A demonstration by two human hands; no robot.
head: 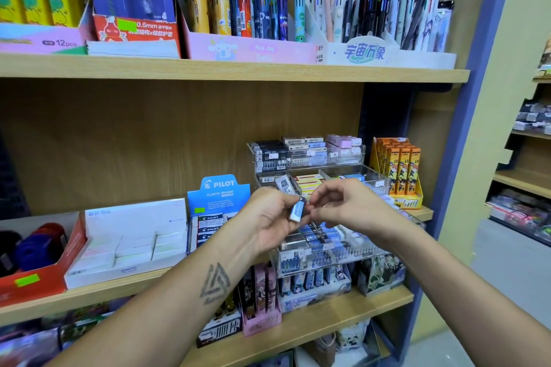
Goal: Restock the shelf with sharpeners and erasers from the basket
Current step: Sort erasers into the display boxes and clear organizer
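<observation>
My left hand point(269, 219) holds a small eraser point(298, 211) with a light blue sleeve, gripped between thumb and fingers in front of the middle shelf. My right hand point(337, 204) meets it from the right, its fingertips pinching the eraser's top end. Behind and below both hands stands a clear tiered acrylic organiser point(351, 158) with rows of erasers and small boxes. A blue Pilot eraser display box point(219, 197) stands left of the hands. The basket is out of view.
A white carton point(128, 244) and a red box point(38, 274) sit left on the middle shelf point(119, 289). An orange box of packs point(399, 173) is at its right end. Pens fill the top shelf point(238, 70). Another shelf unit point(524, 182) stands at right.
</observation>
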